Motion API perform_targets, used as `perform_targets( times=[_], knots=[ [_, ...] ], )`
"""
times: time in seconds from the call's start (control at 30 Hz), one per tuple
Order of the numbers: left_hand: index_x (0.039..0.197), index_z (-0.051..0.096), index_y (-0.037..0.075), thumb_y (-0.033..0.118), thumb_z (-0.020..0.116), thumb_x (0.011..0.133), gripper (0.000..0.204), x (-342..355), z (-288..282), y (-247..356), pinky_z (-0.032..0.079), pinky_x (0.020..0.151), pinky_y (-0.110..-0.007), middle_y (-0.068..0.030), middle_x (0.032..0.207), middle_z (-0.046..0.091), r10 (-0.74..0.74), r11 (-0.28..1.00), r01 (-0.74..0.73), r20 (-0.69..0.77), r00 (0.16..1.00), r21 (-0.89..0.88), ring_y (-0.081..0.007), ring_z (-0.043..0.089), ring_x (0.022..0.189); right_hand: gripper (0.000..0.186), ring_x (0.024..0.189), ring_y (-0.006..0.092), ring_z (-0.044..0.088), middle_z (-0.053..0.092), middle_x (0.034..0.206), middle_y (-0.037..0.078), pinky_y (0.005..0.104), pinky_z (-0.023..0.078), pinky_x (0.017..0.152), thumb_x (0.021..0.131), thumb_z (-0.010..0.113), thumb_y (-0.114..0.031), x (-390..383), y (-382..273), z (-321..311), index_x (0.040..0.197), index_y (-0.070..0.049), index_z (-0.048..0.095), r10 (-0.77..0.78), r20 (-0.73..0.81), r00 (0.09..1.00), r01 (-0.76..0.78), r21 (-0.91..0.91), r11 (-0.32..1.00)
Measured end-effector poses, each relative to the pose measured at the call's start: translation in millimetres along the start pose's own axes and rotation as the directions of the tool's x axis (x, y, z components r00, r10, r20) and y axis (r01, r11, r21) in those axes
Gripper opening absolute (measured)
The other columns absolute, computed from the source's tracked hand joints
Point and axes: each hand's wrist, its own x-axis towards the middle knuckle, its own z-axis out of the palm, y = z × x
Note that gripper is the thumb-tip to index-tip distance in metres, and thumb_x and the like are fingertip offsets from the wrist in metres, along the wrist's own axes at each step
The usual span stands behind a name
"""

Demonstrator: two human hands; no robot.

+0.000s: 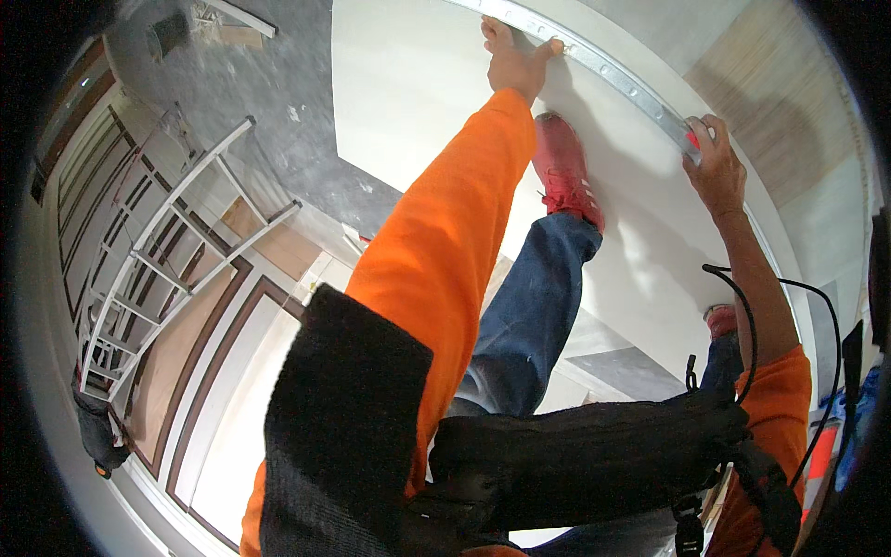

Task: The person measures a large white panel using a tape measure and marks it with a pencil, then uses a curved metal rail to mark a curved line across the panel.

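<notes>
A long galvanised metal profile lies across a large white board, close to its far edge. My left hand reaches out in an orange sleeve, fingers spread, with the fingertips and thumb against the profile's near edge. Further right, my right hand is closed beside the profile's near end. A small red object shows at its fingers; most of it is hidden, so its kind cannot be made out. One of my red shoes stands on the board between my arms.
At the left a white metal ladder lies near panelled doors. Grey flooring runs beside the board, and wood-look tiles lie beyond it. A black cable loops by my right arm. My other shoe is partly visible.
</notes>
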Motion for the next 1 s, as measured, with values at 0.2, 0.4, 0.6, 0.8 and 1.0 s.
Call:
perform_targets(
  times=[0.2, 0.4, 0.6, 0.8, 1.0],
  knots=[
    [0.146, -0.001, -0.001, 0.054, 0.076, 0.064, 0.126, -5.0, -12.2, 18.5, 0.034, 0.106, -0.040, -0.0182, 0.154, 0.009, -0.162, 0.981, 0.145, 0.137, 0.977, 0.128, -0.0374, 0.021, 0.139, 0.053, 0.094, 0.0306, 0.061, 0.049, 0.119, 0.009, 0.0404, 0.053, 0.080, 0.073, 0.068, -0.007, -3.3, -1.1, -0.7, 0.121, -0.014, 0.049, 0.021, 0.040, 0.999, -0.018, -0.065, 0.998],
    [0.142, -0.006, -0.008, 0.052, 0.078, 0.063, 0.130, 18.5, -31.7, 38.2, 0.028, 0.109, -0.043, -0.0243, 0.149, 0.018, -0.050, 0.882, 0.044, 0.001, 0.999, 0.470, -0.0363, 0.022, 0.138, 0.030, 0.099, 0.0281, 0.054, 0.055, 0.105, 0.011, 0.0413, 0.043, 0.089, 0.073, 0.060, -0.008, -34.1, -23.7, 24.8, 0.103, -0.009, 0.058, -0.324, -0.135, 0.936, 0.321, -0.040, 0.946],
    [0.141, -0.011, -0.009, 0.055, 0.085, 0.049, 0.147, 29.9, -40.9, 22.6, 0.018, 0.114, -0.037, -0.0261, 0.152, 0.001, 0.053, 0.964, -0.069, 0.070, 0.996, 0.256, -0.0362, 0.007, 0.141, 0.017, 0.089, 0.0227, 0.054, 0.055, 0.085, 0.006, 0.0371, 0.039, 0.092, 0.071, 0.061, -0.017, -38.2, -59.0, 40.3, 0.086, -0.011, 0.059, -0.655, 0.195, 0.730, 0.658, 0.061, 0.751],
    [0.141, -0.011, -0.009, 0.058, 0.083, 0.050, 0.147, 22.5, -45.0, 35.3, 0.022, 0.113, -0.035, -0.0266, 0.151, 0.002, 0.024, 0.936, -0.057, 0.097, 0.995, 0.348, -0.0360, 0.010, 0.141, 0.009, 0.093, 0.0233, 0.054, 0.056, 0.083, 0.004, 0.0405, 0.038, 0.093, 0.071, 0.062, -0.020, -31.7, -23.7, 32.5, 0.078, -0.015, 0.063, -0.619, 0.491, 0.613, 0.727, -0.044, 0.685],
    [0.141, -0.011, -0.008, 0.061, 0.081, 0.051, 0.147, 13.8, -45.2, 42.7, 0.026, 0.111, -0.036, -0.0259, 0.152, 0.003, -0.018, 0.902, -0.033, 0.114, 0.993, 0.431, -0.0349, 0.012, 0.141, 0.008, 0.095, 0.0236, 0.054, 0.056, 0.083, 0.005, 0.0410, 0.036, 0.094, 0.071, 0.063, -0.021, -41.9, -16.9, 31.6, 0.077, -0.015, 0.063, -0.615, 0.416, 0.670, 0.678, -0.003, 0.735]
  ],
)
